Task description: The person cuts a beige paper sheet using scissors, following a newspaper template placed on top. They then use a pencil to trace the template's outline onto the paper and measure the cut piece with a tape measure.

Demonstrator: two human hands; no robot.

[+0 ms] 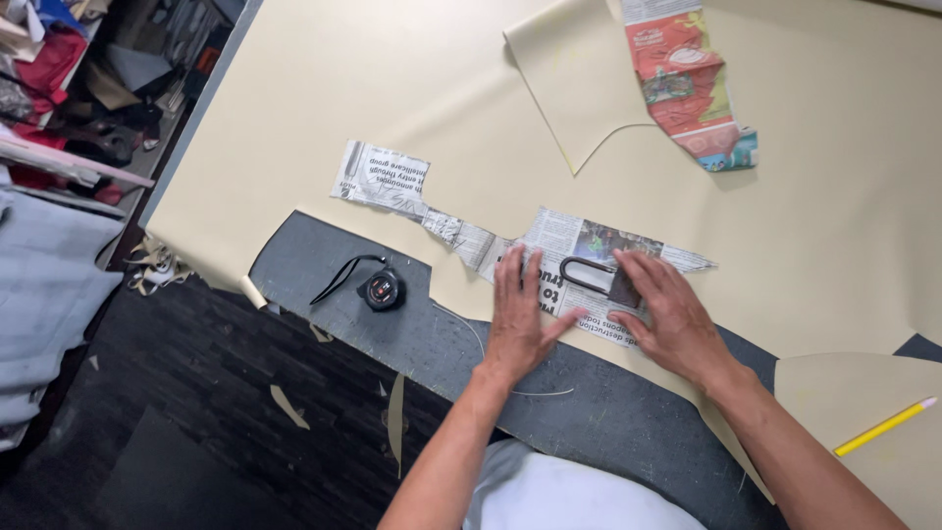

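Note:
A long newspaper pattern piece [461,228] lies flat on a cream sheet of material [392,108] that covers the grey table [412,324]. My left hand [520,314] presses flat on the newspaper, fingers spread. My right hand [667,314] rests on the right end of the newspaper, fingers over the blade end of dark shears [589,275] that lie on the paper between the hands. Only the looped handle of the shears shows clearly.
A black tape measure [381,290] with a strap lies on the bare table to the left. A second colourful newspaper pattern [687,83] and a cut cream piece [569,79] lie further back. A yellow pencil [885,426] rests at the right. Scraps litter the dark floor [196,412].

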